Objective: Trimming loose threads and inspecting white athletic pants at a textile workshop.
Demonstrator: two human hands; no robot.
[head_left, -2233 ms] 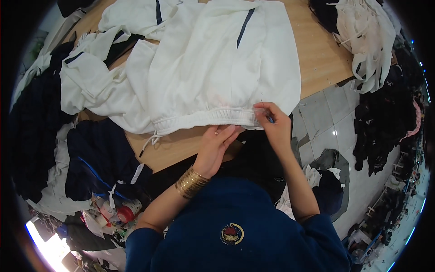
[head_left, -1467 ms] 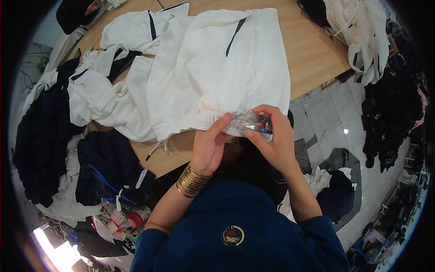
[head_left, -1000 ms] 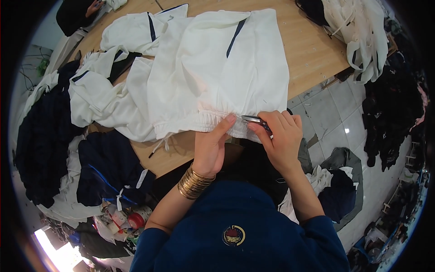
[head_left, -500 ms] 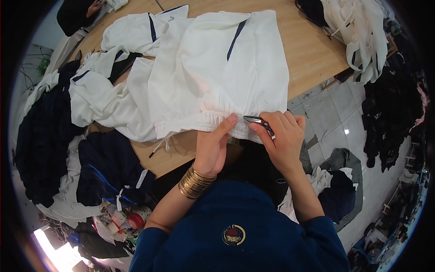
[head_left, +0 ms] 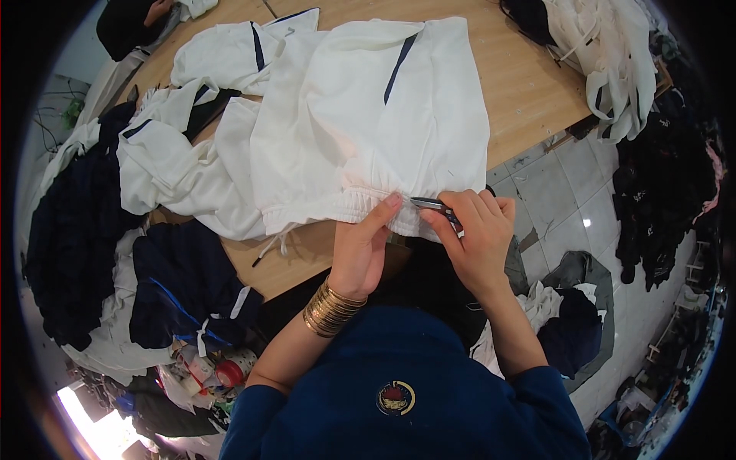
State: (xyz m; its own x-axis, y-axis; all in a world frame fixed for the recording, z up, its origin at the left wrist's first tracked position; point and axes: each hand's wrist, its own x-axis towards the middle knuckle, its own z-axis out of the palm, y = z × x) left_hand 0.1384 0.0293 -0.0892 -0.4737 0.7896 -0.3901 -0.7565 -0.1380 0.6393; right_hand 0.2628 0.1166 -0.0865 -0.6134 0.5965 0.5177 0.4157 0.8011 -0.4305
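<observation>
To the left I see a navy garment [head_left: 172, 257] with a bright blue stripe [head_left: 167, 295], near a red-lidded container [head_left: 231, 373]. To the right, black clothes [head_left: 648, 207] border the pale tiled floor [head_left: 558, 192], a pink strip [head_left: 714, 184] beside them.

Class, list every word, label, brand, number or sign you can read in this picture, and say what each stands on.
No word or number can be read clearly.
Blue shirt: round emblem, any lettering too small to read.
White cloth at the top: grey mark, too blurred to read.
Black clothes: any print too small to read.
White garment: dark stripe, no lettering seen.
</observation>
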